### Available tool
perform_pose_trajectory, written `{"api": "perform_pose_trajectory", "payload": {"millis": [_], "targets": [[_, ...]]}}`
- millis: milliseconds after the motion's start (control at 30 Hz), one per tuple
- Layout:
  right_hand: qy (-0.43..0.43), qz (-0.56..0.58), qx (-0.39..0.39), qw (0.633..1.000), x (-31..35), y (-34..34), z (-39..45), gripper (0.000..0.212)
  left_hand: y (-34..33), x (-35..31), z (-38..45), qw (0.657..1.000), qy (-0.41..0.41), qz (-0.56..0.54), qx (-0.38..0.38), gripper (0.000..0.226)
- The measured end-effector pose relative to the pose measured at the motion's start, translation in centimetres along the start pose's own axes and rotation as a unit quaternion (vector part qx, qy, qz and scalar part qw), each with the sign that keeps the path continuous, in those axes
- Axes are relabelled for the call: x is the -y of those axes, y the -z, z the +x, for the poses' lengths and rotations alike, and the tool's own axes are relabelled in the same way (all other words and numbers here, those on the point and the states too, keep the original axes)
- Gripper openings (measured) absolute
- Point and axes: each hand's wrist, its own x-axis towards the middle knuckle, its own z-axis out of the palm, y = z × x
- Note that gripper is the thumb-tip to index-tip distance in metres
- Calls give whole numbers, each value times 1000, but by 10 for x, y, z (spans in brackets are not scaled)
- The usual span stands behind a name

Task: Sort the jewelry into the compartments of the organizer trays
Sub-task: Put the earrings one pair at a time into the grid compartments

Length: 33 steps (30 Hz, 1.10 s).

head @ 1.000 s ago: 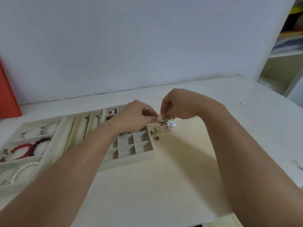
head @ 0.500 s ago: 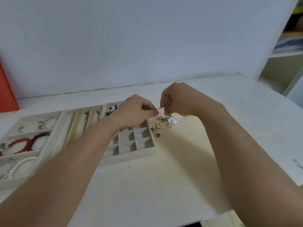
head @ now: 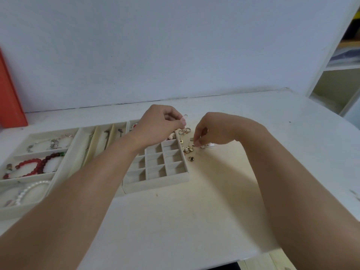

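A beige grid tray (head: 155,179) with small square compartments lies at centre; my left forearm crosses it. My left hand (head: 159,123) hovers over its far end and pinches a small clear piece (head: 184,117) between thumb and fingers. To the tray's right, a loose pile of small gold earrings (head: 188,151) and thin rings (head: 184,131) lies on the table. My right hand (head: 212,131) is lowered onto that pile, its curled fingertips pinching a small earring (head: 194,144). A white bit (head: 211,146) peeks out under that hand.
A middle tray (head: 97,141) with long slots holds chains. The left tray (head: 37,137) holds a red bead bracelet (head: 33,166), a pearl strand (head: 25,191) and silver pieces. An orange box (head: 9,90) stands far left, shelves (head: 341,65) at the right, a wall behind.
The hands, which met fingertip to fingertip over the pile, have parted. My left hand rose back-left with the clear piece; my right hand dropped onto the pile.
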Motion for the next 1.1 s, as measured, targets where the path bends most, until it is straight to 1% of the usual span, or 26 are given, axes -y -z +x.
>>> {"api": "perform_pose_trajectory", "payload": {"millis": [100, 200, 267, 467, 600, 700, 800, 867, 967, 1033, 1100], "targets": [[5, 73, -42, 996, -8, 9, -4, 2, 3, -2, -2, 1000, 11, -13, -2, 9], [19, 167, -80, 983, -10, 12, -4, 2, 4, -2, -3, 999, 20, -31, -13, 8], [33, 221, -91, 971, -9, 11, -4, 4, 5, -2, -2, 998, 26, -48, -13, 9], [87, 336, -71, 935, -6, 6, -2, 17, 8, -5, -2, 996, 36, -85, 6, 14], [96, 389, -51, 915, -4, 5, -1, 16, 19, -4, -2, 995, 36, -89, -17, 17], [97, 415, -35, 904, 3, 4, -2, 21, 30, 1, -4, 995, 31, -86, -37, 13], [110, 416, -26, 902, 14, 0, -2, 20, 44, 10, -10, 996, 37, -65, -44, 10], [134, 395, -36, 908, 25, -6, -1, 17, 55, 18, -18, 997, 45, -42, -56, 12], [163, 367, -75, 913, 46, -17, 2, 13, 70, 31, -29, 995, 49, -30, -76, 13], [167, 379, -89, 906, 55, -24, 4, 10, 75, 33, -31, 995, 48, -33, -76, 11], [168, 371, -89, 909, 68, -32, 7, 6, 86, 36, -35, 995, 39, -44, -84, 7]]}}
